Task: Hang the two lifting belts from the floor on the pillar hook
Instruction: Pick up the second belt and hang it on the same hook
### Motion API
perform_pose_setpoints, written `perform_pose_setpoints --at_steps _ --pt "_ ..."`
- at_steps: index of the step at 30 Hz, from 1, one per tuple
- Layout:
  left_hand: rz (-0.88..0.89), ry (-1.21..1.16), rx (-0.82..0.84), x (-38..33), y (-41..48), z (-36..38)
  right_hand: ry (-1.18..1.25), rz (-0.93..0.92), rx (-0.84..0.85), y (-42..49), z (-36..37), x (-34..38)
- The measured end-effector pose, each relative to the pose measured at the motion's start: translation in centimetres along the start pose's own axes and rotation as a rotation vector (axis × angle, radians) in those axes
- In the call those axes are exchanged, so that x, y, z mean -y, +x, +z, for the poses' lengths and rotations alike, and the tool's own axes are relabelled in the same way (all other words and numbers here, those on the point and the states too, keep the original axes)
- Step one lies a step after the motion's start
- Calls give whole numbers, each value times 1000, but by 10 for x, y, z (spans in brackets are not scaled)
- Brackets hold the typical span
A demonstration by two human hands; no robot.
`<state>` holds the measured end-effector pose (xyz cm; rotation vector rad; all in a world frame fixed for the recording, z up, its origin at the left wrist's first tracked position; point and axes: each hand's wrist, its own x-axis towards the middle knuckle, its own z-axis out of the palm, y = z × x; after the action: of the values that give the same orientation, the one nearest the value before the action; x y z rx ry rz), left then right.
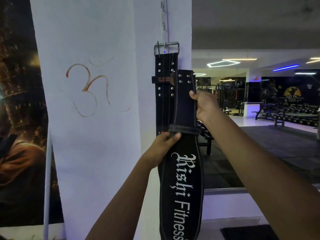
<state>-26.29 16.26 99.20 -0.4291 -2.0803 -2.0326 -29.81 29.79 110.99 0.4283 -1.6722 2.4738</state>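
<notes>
One black lifting belt (163, 103) hangs flat against the white pillar (97, 135), its metal buckle (166, 47) caught on a small hook near the pillar's corner. In front of it I hold a second black belt (184, 186) with white lettering, upright, its riveted top end just below the buckle. My left hand (163, 144) pinches this belt at its loop on the left edge. My right hand (205, 104) grips its right edge higher up. The hook itself is mostly hidden by the buckle.
A dark poster (19, 118) covers the wall left of the pillar, and a white pipe (47, 179) runs down beside it. To the right the gym floor opens out, with benches and a dumbbell rack (292, 113) far off.
</notes>
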Motion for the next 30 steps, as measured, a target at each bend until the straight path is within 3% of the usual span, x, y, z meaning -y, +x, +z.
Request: perform_pose_setpoints --at_steps 9,13,20,27,30 --pt "103 -32 -94 -45 29 10 45 -31 42 -7 9 -1" --pt "69 -13 -105 -7 17 10 31 -53 27 -5 5 1" --pt "9 -9 54 -3 20 -3 26 -61 2 -1 4 2" --pt "-159 60 159 30 5 -16 30 -65 2 -1 3 2" --pt "-46 12 102 5 18 -18 31 -58 16 0 3 -1"
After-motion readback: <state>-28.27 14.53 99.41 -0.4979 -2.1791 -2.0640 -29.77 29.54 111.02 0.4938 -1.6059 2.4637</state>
